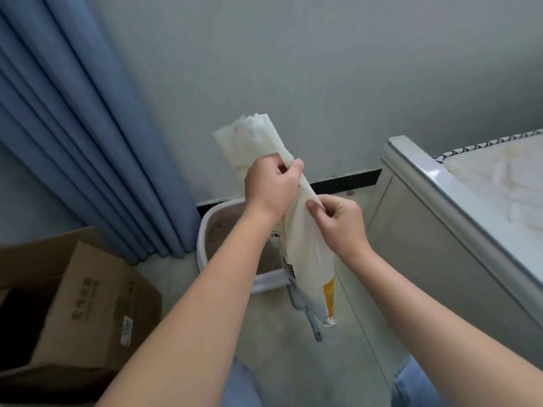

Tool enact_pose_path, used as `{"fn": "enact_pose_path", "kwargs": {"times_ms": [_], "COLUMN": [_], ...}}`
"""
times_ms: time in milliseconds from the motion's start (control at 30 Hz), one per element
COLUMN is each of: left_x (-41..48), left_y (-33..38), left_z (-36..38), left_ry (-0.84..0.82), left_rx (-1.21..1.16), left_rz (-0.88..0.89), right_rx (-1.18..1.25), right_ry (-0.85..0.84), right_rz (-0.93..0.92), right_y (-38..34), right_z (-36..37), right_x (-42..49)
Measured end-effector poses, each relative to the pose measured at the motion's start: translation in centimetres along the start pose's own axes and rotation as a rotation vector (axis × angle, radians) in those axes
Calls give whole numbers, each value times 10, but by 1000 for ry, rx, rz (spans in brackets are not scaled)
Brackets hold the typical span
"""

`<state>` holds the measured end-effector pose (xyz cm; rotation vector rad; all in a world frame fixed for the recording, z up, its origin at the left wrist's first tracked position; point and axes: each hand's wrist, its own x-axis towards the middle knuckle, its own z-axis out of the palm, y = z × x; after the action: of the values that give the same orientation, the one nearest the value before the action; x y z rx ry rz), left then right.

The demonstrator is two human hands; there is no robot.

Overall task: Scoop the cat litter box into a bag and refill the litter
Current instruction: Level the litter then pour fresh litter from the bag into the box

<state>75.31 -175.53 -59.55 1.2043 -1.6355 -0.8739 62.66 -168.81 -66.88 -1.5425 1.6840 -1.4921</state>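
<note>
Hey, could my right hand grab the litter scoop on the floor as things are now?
Probably not right away. The right hand pinches the litter bag, which the left hand also grips, and the bag hides most of the scoop; only its handle shows. Freeing that hand should open the way.

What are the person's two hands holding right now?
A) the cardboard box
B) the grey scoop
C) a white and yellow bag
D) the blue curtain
C: the left hand and the right hand both grip the white and yellow bag above the litter box, while the scoop lies on the floor.
</note>
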Motion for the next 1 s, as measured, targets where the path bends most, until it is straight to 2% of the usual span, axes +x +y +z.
{"fn": "enact_pose_path", "kwargs": {"times_ms": [133, 300, 533, 700, 833, 1000], "left_x": [-5, -5, -13, -22, -32, -25], "left_y": [-8, -21, -36, -58, -76, -78], "left_z": [28, 37, 49, 54, 51, 45], "left_ry": [6, 60, 22, -20, 24, 66], "left_rx": [-45, -211, -332, -370, -430, -456], "left_rz": [-36, -156, -193, -192, -205, -180], "right_rx": [-122, -383, -485, -624, -839, -843], "right_ry": [-61, -285, -359, -321, -332, -313], "right_rz": [125, 378, 575, 568, 493, 419], "right_y": [42, 81, 111, 136, 150, 153], "right_z": [-13, -6, 9, 9, 2, -2], "right_x": [-24, -67, -74, -77, -74, -64]}}
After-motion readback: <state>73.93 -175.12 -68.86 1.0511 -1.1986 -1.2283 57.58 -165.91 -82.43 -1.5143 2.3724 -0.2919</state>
